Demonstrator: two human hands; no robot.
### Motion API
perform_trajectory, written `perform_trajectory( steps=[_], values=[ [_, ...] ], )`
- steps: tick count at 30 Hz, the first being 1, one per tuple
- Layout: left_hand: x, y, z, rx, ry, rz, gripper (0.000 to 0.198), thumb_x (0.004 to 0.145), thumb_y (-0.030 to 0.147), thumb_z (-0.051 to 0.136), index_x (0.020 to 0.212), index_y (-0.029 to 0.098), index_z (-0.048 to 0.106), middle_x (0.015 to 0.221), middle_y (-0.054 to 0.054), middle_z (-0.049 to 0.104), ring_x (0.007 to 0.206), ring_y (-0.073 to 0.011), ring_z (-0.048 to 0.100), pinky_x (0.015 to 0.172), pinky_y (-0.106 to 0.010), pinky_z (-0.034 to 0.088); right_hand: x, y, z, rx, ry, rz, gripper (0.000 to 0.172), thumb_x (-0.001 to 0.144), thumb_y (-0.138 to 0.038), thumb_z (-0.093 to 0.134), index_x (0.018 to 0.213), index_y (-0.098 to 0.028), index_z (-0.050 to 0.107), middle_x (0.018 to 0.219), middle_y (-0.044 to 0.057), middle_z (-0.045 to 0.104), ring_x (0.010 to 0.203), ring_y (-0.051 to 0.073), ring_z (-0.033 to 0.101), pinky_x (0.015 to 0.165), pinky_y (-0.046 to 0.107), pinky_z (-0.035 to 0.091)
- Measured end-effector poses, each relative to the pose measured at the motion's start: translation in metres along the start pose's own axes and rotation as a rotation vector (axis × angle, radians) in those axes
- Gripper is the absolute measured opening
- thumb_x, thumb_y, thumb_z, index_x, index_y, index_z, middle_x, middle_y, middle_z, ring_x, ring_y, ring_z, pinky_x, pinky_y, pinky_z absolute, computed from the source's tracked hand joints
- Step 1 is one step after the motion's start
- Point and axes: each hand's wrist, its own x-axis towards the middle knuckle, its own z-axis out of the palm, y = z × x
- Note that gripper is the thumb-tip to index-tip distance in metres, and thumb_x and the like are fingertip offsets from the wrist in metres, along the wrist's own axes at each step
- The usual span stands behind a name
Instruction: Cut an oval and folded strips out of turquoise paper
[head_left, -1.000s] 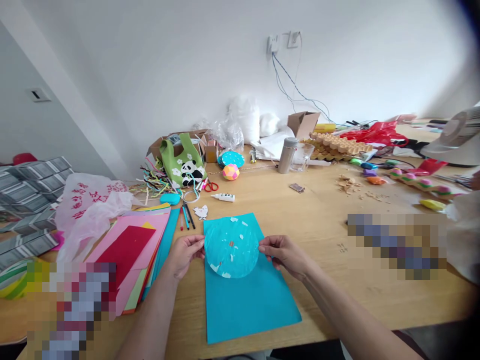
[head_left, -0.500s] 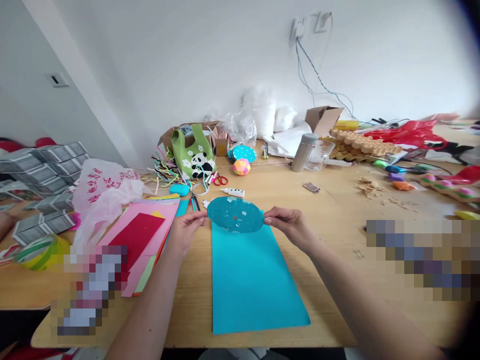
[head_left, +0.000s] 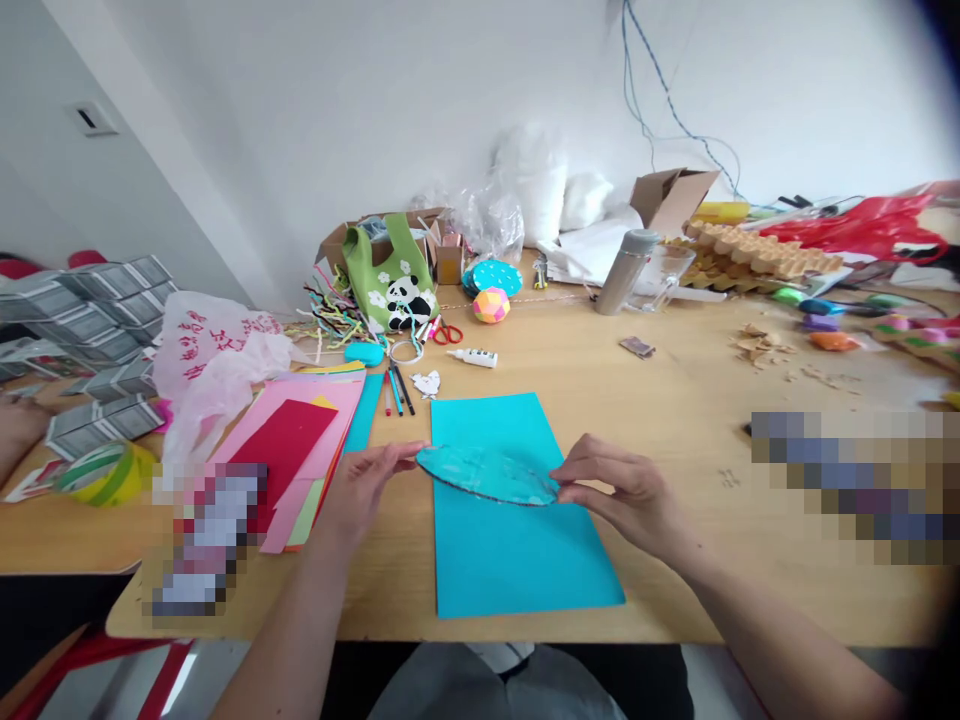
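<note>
Between both hands, a round blue disc is held above a large sheet of blue paper. Its upper face looks wet or streaked, and it is tilted so that it appears as a thin oval with a dark edge. My left hand pinches the disc's left edge between thumb and fingers. The opposite edge is pinched by my right hand. The blue sheet lies flat on the wooden table. Beyond it lie a white cut-out shape and a white glue bottle.
Left of the sheet are stacked coloured papers, several pens and a yellow-green tape roll. Behind stand a green panda bag, red scissors, a patterned ball and a grey bottle. Egg trays lie back right.
The disc has come lower and nearer, over the blue sheet, and tipped from facing me to a flatter angle. Both hands moved with it. The view has shifted slightly downward.
</note>
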Motion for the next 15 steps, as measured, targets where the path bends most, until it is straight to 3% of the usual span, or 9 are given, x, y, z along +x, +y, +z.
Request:
perform_trajectory(
  steps=[5, 9, 15],
  values=[
    [-0.020, -0.017, 0.002, 0.030, 0.022, -0.062, 0.030, 0.069, 0.047, 0.077, 0.084, 0.021, 0.078, 0.096, -0.009, 0.077, 0.102, -0.0294, 0.068, 0.100, -0.044, 0.046, -0.021, -0.002, 0.008, 0.005, 0.017, 0.065, 0.032, 0.070, -0.054, 0.076, 0.087, -0.026, 0.074, 0.079, 0.005, 0.069, 0.075, 0.021, 0.062, 0.068, 0.036, 0.051],
    [-0.026, -0.024, 0.005, -0.029, 0.015, -0.077, 0.029, 0.066, 0.042, 0.081, 0.082, 0.019, 0.077, 0.096, -0.009, 0.077, 0.102, -0.0292, 0.068, 0.102, -0.045, 0.044, -0.032, 0.001, 0.014, -0.028, 0.036, 0.046, 0.046, 0.064, -0.058, 0.077, 0.095, -0.025, 0.072, 0.085, 0.006, 0.068, 0.079, 0.022, 0.063, 0.070, 0.035, 0.051],
    [-0.036, -0.033, 0.005, -0.013, -0.070, -0.032, 0.034, 0.073, 0.035, 0.077, 0.103, 0.020, 0.073, 0.114, -0.010, 0.071, 0.114, -0.0265, 0.062, 0.103, -0.040, 0.043, -0.048, 0.014, 0.020, -0.129, 0.076, 0.049, 0.053, 0.065, -0.063, 0.072, 0.103, -0.026, 0.069, 0.097, 0.008, 0.068, 0.094, 0.026, 0.062, 0.082, 0.040, 0.050]
  ],
)
